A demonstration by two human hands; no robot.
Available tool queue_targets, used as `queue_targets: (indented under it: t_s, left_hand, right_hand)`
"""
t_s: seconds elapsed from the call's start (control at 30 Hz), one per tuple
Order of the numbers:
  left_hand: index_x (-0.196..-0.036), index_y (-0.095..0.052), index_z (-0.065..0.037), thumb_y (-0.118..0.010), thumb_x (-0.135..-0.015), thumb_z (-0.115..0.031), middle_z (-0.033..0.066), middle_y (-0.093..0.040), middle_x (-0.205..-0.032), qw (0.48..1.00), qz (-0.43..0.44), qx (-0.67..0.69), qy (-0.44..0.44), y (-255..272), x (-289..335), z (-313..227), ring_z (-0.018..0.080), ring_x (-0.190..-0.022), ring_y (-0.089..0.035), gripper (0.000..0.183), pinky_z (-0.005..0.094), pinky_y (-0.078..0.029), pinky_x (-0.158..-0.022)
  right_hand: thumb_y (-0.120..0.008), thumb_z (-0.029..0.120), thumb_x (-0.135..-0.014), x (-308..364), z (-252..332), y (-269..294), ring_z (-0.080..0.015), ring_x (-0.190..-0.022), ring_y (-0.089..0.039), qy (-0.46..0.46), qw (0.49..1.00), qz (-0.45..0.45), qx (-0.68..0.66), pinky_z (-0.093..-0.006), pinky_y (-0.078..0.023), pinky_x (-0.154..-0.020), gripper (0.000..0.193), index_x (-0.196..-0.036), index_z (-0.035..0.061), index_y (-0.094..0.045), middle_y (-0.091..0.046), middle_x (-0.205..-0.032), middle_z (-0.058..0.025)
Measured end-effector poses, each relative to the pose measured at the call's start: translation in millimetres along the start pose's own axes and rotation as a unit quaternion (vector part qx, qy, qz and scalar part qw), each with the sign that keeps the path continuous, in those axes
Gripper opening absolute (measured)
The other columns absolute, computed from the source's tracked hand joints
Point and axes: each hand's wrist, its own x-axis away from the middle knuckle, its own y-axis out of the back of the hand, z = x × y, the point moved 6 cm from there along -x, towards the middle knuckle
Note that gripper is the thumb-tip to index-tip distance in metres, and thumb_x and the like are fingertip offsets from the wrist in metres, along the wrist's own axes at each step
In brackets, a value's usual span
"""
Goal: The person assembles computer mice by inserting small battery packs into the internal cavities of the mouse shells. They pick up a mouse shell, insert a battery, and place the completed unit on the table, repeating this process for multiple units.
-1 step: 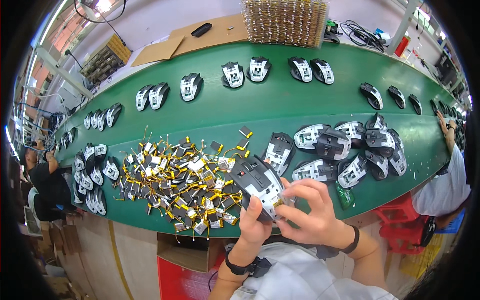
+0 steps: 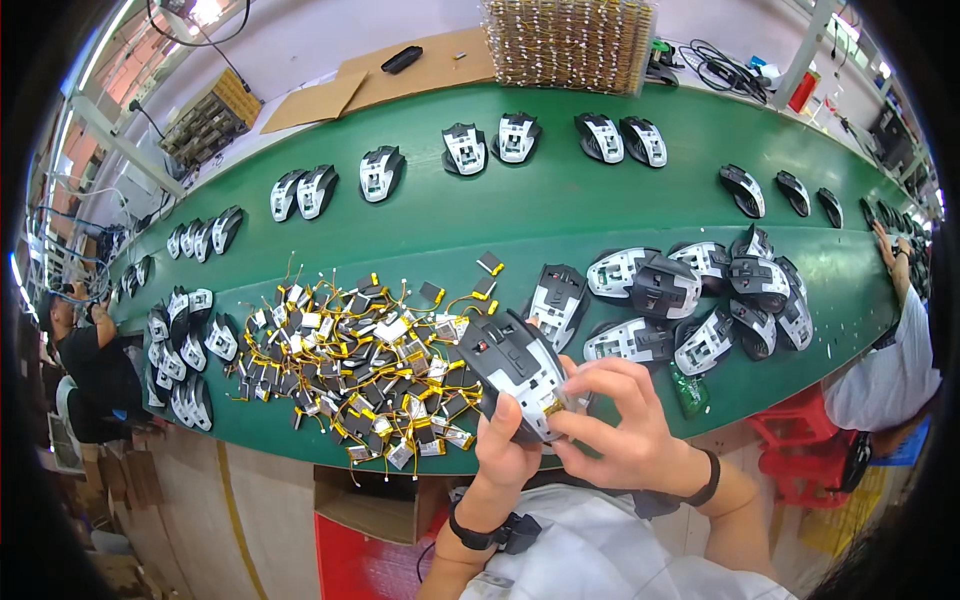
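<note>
A black and silver-white computer mouse (image 2: 513, 362), partly opened up, is tilted above the green bench. My left hand (image 2: 505, 450) holds it from the near left side, thumb along its edge. At its near right end my right hand (image 2: 628, 425) has bent fingers and a thumb pressed close, at a small yellow patch in the opening; what is pinched there is mostly hidden. Just left of the mouse spreads a heap of small battery packs (image 2: 385, 350) with yellow tape and thin wires. Right behind it another mouse (image 2: 558, 305) lies on the bench.
More mice (image 2: 705, 340) are piled to the right, near a green packet (image 2: 689, 392). Another group of mice (image 2: 182, 350) lies far left. Mice stand spaced along the green belt (image 2: 430, 215). Behind are cardboard (image 2: 430, 76) and a battery-filled tray (image 2: 570, 45). Co-workers sit at both ends.
</note>
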Motion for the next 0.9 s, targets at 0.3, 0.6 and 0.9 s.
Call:
queue_targets:
  t_s: [0.3, 0.6, 0.9]
  left_hand:
    - [-0.149, -0.027, 0.001, -0.050, -0.089, -0.065, 0.0199, -0.059, -0.109, 0.998, 0.044, 0.038, -0.007, -6.5, -5.9, 1.0, 0.0211, -0.077, -0.062, 0.092, 0.0317, -0.053, -0.060]
    - [-0.149, -0.028, -0.001, -0.049, -0.091, -0.064, 0.0211, -0.059, -0.110, 0.997, 0.047, 0.066, -0.002, -10.4, -4.9, 4.3, 0.0249, -0.082, -0.064, 0.087, 0.0337, -0.054, -0.065]
    - [-0.135, -0.038, 0.003, -0.082, -0.079, -0.027, 0.0185, -0.063, -0.115, 0.893, 0.080, -0.441, -0.044, -24.8, -13.0, -2.9, 0.0257, -0.095, -0.068, 0.076, 0.0367, -0.054, -0.080]
  right_hand:
    - [-0.073, 0.007, -0.065, 9.0, -2.7, 1.1, -0.0326, -0.111, -0.053, -0.019, 0.999, -0.026, -0.043, -0.0418, -0.048, -0.092, 0.043, -0.108, 0.0137, -0.074, -0.059, -0.124, -0.0083]
    - [-0.072, 0.006, -0.064, 20.2, -3.4, 0.4, -0.0277, -0.103, -0.056, 0.033, 0.997, -0.058, -0.031, -0.0355, -0.051, -0.084, 0.045, -0.108, 0.0095, -0.073, -0.060, -0.117, -0.0071]
    - [-0.075, 0.031, -0.084, -37.6, -59.8, 16.2, -0.0240, -0.108, -0.062, -0.240, 0.917, 0.195, -0.251, -0.0379, -0.053, -0.089, 0.072, -0.144, 0.0065, -0.043, -0.059, -0.129, -0.0161]
